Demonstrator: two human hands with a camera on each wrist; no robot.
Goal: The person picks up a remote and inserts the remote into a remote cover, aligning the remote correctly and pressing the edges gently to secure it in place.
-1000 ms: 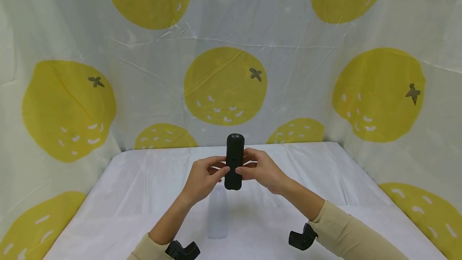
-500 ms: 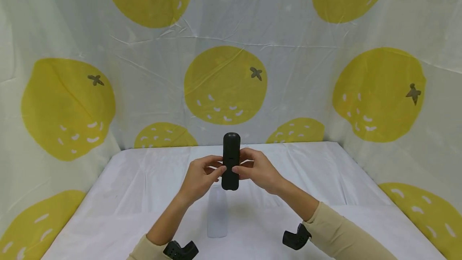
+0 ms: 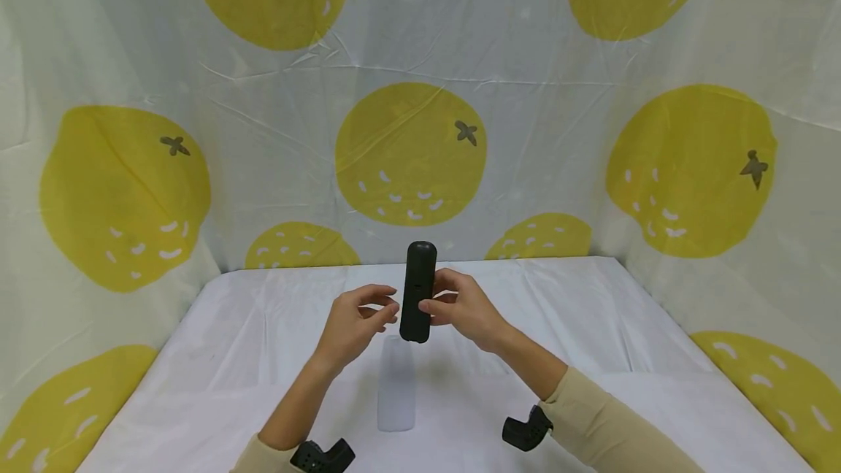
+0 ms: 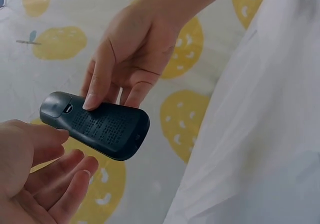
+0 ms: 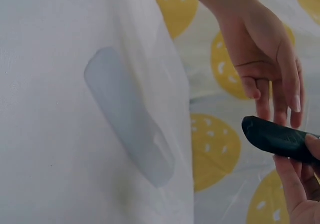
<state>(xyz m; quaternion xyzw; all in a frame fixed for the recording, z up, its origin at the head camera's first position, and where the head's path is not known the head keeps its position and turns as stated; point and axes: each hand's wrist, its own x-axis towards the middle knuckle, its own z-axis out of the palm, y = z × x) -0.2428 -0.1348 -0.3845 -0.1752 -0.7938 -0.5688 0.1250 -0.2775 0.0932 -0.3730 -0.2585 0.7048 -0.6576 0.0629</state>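
A black remote control is held above the table, nearly upright in the head view, its back with a cover latch and printed text facing me. My right hand pinches its right edge between thumb and fingers; the left wrist view also shows this grip on the remote control. Close to its left edge, my left hand has loosely bent fingers with nothing between them. Below the hands, a translucent whitish sleeve-like piece lies on the table, long and rounded in the right wrist view.
A white cloth covers the table. Behind and on both sides hangs a pale curtain printed with yellow fruit. Black wrist-worn devices sit at both cuffs.
My left hand has let go of the remote control and moved slightly left. The right hand has shifted a little left with the remote, which now leans slightly.
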